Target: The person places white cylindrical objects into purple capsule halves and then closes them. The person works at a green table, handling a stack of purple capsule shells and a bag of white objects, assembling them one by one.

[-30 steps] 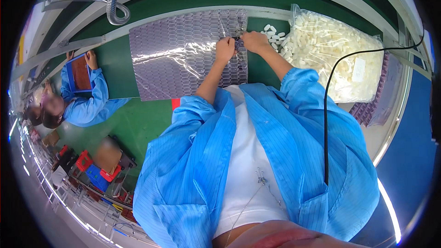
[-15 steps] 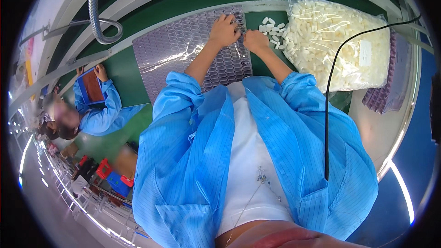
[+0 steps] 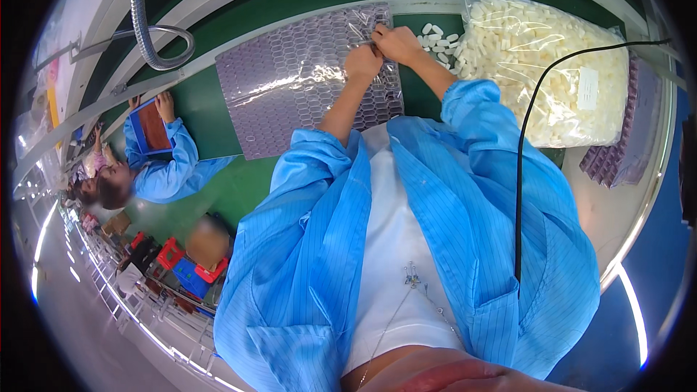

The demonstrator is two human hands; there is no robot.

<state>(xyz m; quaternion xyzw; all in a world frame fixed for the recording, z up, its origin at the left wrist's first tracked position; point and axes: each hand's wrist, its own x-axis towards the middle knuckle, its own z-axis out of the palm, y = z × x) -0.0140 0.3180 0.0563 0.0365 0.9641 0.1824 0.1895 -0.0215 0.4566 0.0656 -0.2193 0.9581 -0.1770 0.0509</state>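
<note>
Both of my hands meet over the right end of a clear plastic blister tray [image 3: 290, 94], whose rows of oval cells look purplish. My left hand [image 3: 363, 62] is closed, its fingertips pressed together over the cells. Just beyond and to the right, my right hand [image 3: 398, 44] pinches with its fingertips at the tray's right edge, almost touching the left. Whatever sits between the fingers is too small and hidden to make out. Loose white oblong pieces [image 3: 440, 43] lie on the green table just right of my right hand.
A big clear bag [image 3: 544, 65] full of the white pieces stands on the right, with stacked purplish trays [image 3: 617, 131] beside it. A black cable [image 3: 524, 145] hangs across the bag. On the left, a co-worker holds a blue-rimmed tray [image 3: 151, 127]. A metal flexible hose [image 3: 138, 14] hangs at upper left.
My left hand has come nearer to me, down over the cells. The right hand has moved farther away and slightly left, onto the tray's edge. The whole view has shifted a little.
</note>
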